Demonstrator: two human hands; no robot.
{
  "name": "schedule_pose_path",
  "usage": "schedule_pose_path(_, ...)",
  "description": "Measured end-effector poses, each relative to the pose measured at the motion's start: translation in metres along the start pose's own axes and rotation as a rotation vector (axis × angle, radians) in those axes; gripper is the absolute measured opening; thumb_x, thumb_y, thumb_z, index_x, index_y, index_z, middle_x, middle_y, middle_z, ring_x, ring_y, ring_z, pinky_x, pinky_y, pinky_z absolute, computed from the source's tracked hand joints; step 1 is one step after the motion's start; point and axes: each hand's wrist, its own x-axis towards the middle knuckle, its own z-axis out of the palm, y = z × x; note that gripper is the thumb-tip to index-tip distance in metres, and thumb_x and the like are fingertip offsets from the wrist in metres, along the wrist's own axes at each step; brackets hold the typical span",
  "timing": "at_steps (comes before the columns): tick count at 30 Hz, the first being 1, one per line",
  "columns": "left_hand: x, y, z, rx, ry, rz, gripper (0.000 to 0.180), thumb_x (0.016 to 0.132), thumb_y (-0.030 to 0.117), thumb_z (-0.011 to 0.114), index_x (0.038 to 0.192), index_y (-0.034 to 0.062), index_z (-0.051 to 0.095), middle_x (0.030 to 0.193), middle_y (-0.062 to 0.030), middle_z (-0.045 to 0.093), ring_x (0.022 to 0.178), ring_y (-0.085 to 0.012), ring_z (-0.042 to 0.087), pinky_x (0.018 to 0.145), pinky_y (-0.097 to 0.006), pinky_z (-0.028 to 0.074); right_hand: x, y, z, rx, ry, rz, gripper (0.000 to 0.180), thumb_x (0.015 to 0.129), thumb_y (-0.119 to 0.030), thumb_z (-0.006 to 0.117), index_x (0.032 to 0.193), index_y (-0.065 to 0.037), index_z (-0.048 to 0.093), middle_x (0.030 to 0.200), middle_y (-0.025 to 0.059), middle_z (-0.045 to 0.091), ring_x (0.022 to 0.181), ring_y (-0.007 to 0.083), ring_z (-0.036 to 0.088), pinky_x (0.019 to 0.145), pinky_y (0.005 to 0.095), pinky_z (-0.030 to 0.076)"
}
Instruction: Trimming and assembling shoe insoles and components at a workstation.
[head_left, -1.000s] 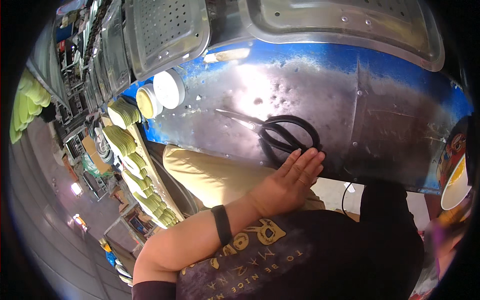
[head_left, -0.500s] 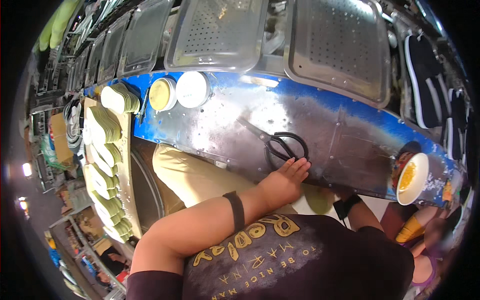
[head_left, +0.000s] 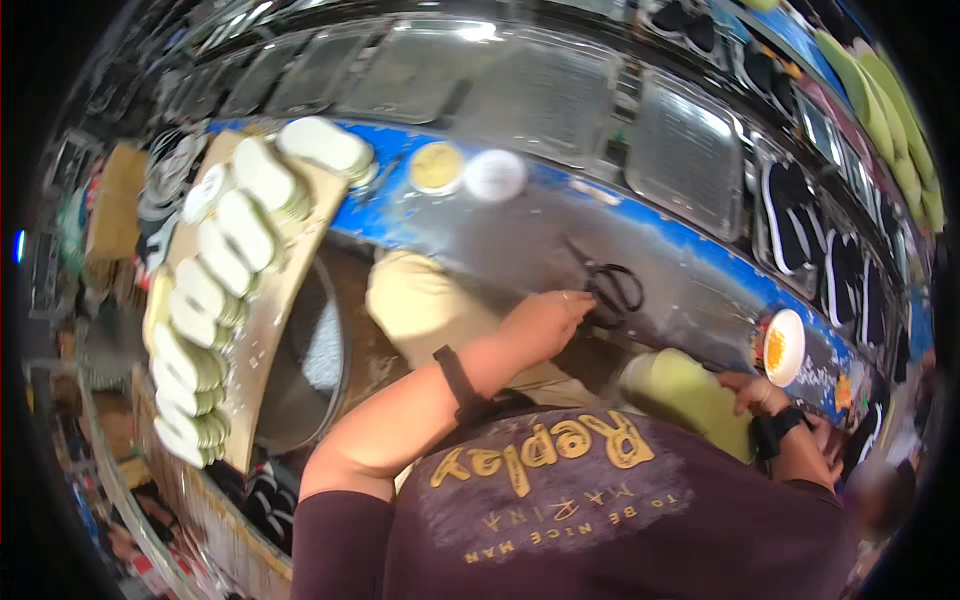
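In the head view we look down on a long metal desk (head_left: pixel 520 250) with a blue far edge, curving from left to right. Our left hand (head_left: pixel 545 320) lies at the near edge of the desk, its fingers (head_left: pixel 578 298) loosely curled and touching the handles of a pair of black-handled scissors (head_left: pixel 612 290); as far as we can judge, the scissors lie flat on the desk and are not yet lifted. Our right hand (head_left: pixel 752 392), with a dark band at the wrist, sits low on the right beside a light green bundle (head_left: pixel 690 392); we cannot tell whether it grips anything. Just right of it stands a small white bowl with orange filling (head_left: pixel 782 347). Far left, a wooden board (head_left: pixel 290 270) carries stacks of pale oval pieces (head_left: pixel 222 255).
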Motion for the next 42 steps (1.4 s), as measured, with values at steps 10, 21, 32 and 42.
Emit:
schedule_pose_path(10, -0.26, 0.017, -0.138, -0.181, 0.758, -0.506, 0.008, 0.089, 0.008, 0.061, 0.09, 0.001, 0.063, 0.093, -0.0109, 0.064, 0.089, -0.0208, 0.062, 0.08, -0.032, 0.048, 0.159, -0.24, 0.349, -0.484, -0.563, -0.615, 0.094, 0.062, -0.022, 0.071, 0.145, 0.001, 0.031, 0.141, 0.0155, 0.043, 0.131, 0.0256, 0.041, 0.109, 0.0348, 0.032)
schedule_pose_path(21, -0.441, -0.002, -0.143, -0.278, 1.399, -0.727, 0.059, 0.09, 0.019, 0.053, 0.141, -0.0027, 0.03, 0.138, -0.0149, 0.042, 0.128, -0.0243, 0.04, 0.105, -0.035, 0.034, 0.249, -0.143, 0.632, -1.21, -0.171, -1.361, 0.068, 0.077, -0.029, 0.073, 0.134, -0.004, 0.043, 0.115, 0.0176, 0.049, 0.1, 0.0282, 0.054, 0.091, 0.0393, 0.047)
schedule_pose_path(32, -0.407, 0.034, -0.178, 0.388, 0.617, -1.624, 0.14, 0.053, 0.039, 0.09, 0.147, -0.005, -0.004, 0.149, -0.028, 0.02, 0.138, -0.0417, 0.024, 0.107, -0.066, 0.021, 0.277, -0.131, 0.676, -1.291, -0.624, -0.987, 0.039, 0.081, -0.019, 0.065, 0.115, -0.002, 0.057, 0.095, 0.0181, 0.066, 0.09, 0.0287, 0.066, 0.078, 0.0402, 0.052)
schedule_pose_path(42, -0.411, 0.021, -0.166, 0.595, 0.647, -1.618, 0.126, 0.056, 0.035, 0.086, 0.145, -0.0079, 0.008, 0.15, -0.0241, 0.02, 0.141, -0.0398, 0.018, 0.112, -0.059, 0.014, 0.287, -0.108, 0.719, -1.772, -0.512, -1.533, 0.019, 0.08, -0.021, 0.061, 0.083, -0.003, 0.063, 0.079, 0.0174, 0.064, 0.076, 0.0321, 0.065, 0.068, 0.0403, 0.052)
